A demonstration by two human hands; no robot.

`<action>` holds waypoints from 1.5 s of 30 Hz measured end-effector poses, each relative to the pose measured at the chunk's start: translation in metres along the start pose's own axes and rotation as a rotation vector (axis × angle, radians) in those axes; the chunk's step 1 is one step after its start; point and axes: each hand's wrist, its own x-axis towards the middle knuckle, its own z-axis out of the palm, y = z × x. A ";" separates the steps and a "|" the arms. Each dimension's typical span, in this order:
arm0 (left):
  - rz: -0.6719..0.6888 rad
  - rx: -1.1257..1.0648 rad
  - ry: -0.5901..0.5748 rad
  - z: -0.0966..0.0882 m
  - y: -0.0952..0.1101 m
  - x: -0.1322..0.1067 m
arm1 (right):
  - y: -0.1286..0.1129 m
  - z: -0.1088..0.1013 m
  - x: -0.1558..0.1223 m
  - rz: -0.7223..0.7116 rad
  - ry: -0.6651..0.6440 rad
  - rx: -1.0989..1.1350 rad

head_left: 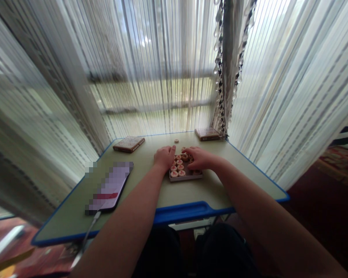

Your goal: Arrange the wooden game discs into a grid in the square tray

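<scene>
A shallow open box (186, 178) sits on the table in front of me. In it are several round xiangqi pieces (180, 167) with red characters, filling the left columns; part of its floor is bare. My left hand (164, 157) is closed against the box's left side, thumb along the edge. Over the right side of the box, my right hand (201, 158) has its thumb and fingers apart, curved above the pieces there. Its fingertips are close to a piece (183, 149) at the far edge. The hand hides the box's right part. Another piece (176, 141) lies farther back.
A phone (111, 185) with a blurred screen lies at the left, its white charging cable (89, 227) running off the front edge. Two flat boxes stand at the back, one left (129, 143), one right (207, 134). The pale table (249, 181) has a blue rim; sheer curtains hang behind.
</scene>
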 end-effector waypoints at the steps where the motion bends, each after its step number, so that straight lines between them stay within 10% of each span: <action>1: -0.001 0.003 0.002 0.000 0.000 0.000 | 0.000 0.000 0.000 0.000 -0.004 -0.002; 29: -0.028 -0.073 -0.001 0.002 -0.003 0.003 | 0.003 -0.013 -0.007 0.042 -0.065 0.253; 36: -0.057 -0.102 0.007 0.002 -0.004 0.002 | 0.015 -0.014 -0.002 0.288 0.168 0.003; 41: -0.061 -0.124 0.031 0.003 -0.005 0.003 | 0.039 -0.012 -0.002 0.623 0.059 -0.163; 45: -0.082 -0.143 -0.006 0.004 -0.006 0.004 | 0.042 -0.007 0.003 0.585 0.022 -0.148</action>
